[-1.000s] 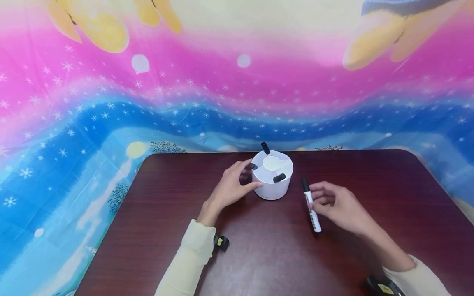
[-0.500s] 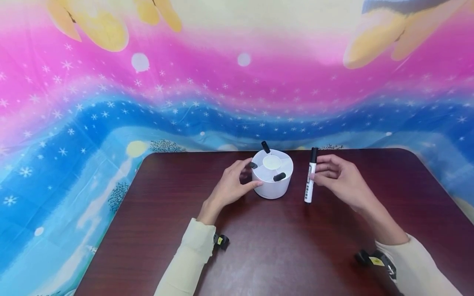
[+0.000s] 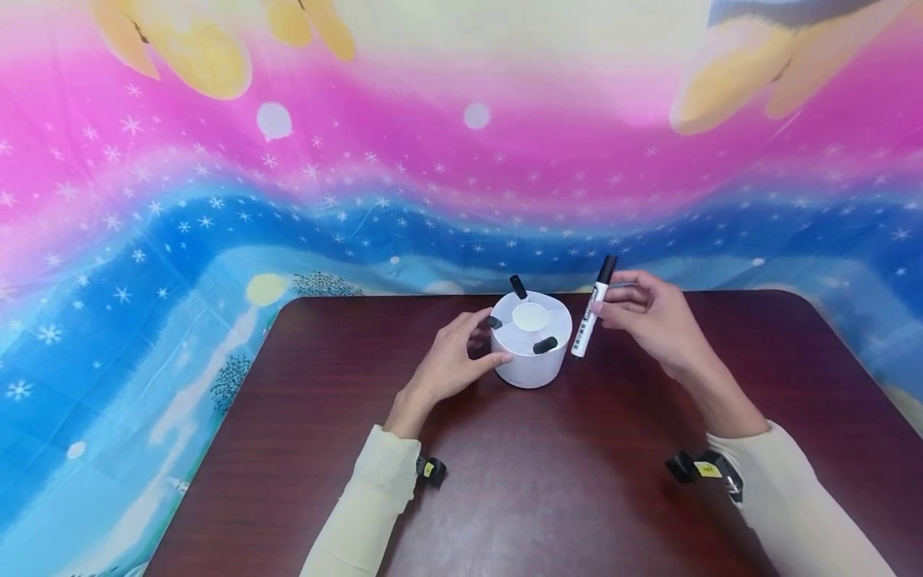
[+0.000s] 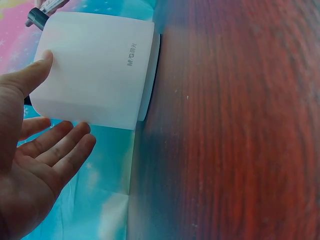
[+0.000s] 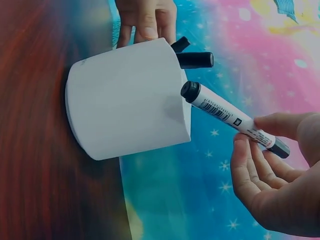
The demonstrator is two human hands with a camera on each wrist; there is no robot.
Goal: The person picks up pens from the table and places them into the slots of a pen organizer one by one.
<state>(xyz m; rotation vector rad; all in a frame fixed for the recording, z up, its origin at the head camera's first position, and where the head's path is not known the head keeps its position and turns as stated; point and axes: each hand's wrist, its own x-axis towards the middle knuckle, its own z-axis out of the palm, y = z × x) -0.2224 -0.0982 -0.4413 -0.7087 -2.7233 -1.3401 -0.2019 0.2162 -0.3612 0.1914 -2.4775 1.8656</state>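
A round white pen holder [image 3: 530, 370] with a divided top stands towards the back of the table. Black-capped markers poke out of its compartments, one cap [image 3: 517, 287] at the back, another cap [image 3: 545, 345] at the front right. My left hand [image 3: 456, 358] rests at its left side, thumb on the wall, fingers fairly straight along it in the left wrist view. Between thumb and fingertips my right hand [image 3: 652, 316] pinches a white whiteboard marker [image 3: 590, 316] with a black cap. The marker leans, cap up, its lower end beside the holder's right rim.
The dark red wooden table [image 3: 505, 497] has rounded back corners. Behind it hangs a colourful cloth [image 3: 404, 184] in pink and blue with snowflakes. A black wrist camera [image 3: 433, 471] is on the left wrist, another camera [image 3: 692, 466] on the right.
My right hand has raised the marker and moved it away from me, then left towards the pen holder; the marker's cap end now tilts right. My left hand and the holder have stayed put.
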